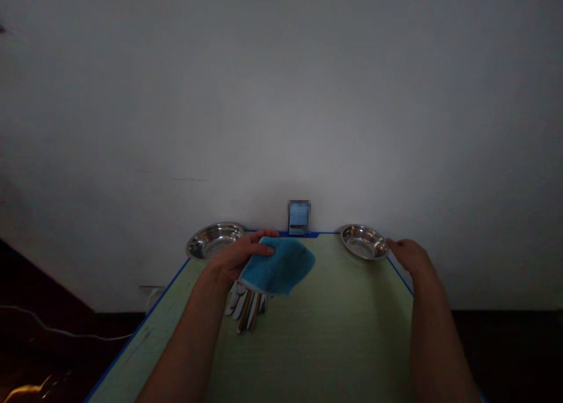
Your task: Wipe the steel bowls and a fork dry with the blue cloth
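My left hand [246, 251] is closed on a blue cloth [279, 267], the thumb lying on top of it. The cloth spreads to the right above the table. Just below it lies a bunch of cutlery [246, 309], its far ends hidden by the cloth; some handles look brown, others metallic. At the right, my right hand [409, 255] pinches the rim of a shiny metal bowl [364, 242]. Whether that bowl is lifted off the table I cannot tell. Nothing shows inside it.
A second, larger metal bowl [215, 240] stands at the far left corner, behind my left hand. A phone [299, 218] leans upright against the wall at the back. Blue tape edges the pale green table [325, 344]. A white cable [65, 332] runs at the left.
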A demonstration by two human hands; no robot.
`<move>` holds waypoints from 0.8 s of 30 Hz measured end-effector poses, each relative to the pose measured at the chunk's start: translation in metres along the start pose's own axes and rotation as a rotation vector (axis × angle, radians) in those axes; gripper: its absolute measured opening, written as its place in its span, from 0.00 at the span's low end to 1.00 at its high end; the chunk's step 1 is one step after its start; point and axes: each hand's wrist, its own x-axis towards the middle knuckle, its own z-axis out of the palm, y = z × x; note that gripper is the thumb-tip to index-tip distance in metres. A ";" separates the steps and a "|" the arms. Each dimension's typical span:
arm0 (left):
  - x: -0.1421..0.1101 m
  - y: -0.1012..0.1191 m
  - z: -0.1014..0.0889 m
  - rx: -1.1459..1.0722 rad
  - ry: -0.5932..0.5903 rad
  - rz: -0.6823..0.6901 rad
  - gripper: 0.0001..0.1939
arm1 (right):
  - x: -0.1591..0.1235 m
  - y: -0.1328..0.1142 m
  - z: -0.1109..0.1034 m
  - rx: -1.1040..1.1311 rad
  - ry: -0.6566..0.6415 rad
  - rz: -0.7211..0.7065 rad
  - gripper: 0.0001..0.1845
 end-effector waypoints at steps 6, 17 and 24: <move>0.003 -0.003 0.002 0.013 -0.022 -0.007 0.28 | -0.022 -0.058 -0.007 0.211 -0.194 -0.293 0.20; -0.007 0.008 0.022 0.026 -0.051 0.008 0.27 | -0.075 -0.125 0.023 0.576 -0.689 -0.558 0.21; -0.009 0.013 0.028 -0.009 -0.018 0.032 0.27 | -0.084 -0.128 0.039 0.896 -1.108 -0.392 0.19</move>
